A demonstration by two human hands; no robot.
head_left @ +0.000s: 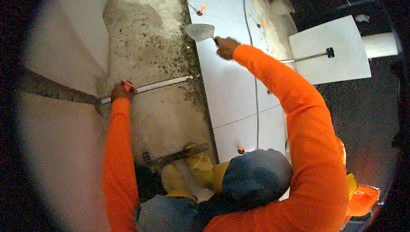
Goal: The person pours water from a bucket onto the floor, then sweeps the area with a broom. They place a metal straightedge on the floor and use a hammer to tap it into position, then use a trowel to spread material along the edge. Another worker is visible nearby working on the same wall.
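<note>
My right hand [226, 48] grips the handle of a trowel [200, 31], its grey blade lying over the edge of the large pale tiles [224, 74] and the rough cement floor [145, 52]. To the left, my left hand [121, 92] is closed on a small orange-red piece [127, 86] whose kind I cannot make out. Beside that hand a thin whitish pipe [164, 85] runs across the cement toward the tile edge. Dark crumbs are scattered over the cement along the tiles.
Small orange clips [202, 10] stand at the tile joints. A grey cable [252, 52] crosses the tiles. At right lies a white panel [333, 54] with a rod and black fitting. A wall [64, 142] rises at left. Yellow boots [183, 174] stand below.
</note>
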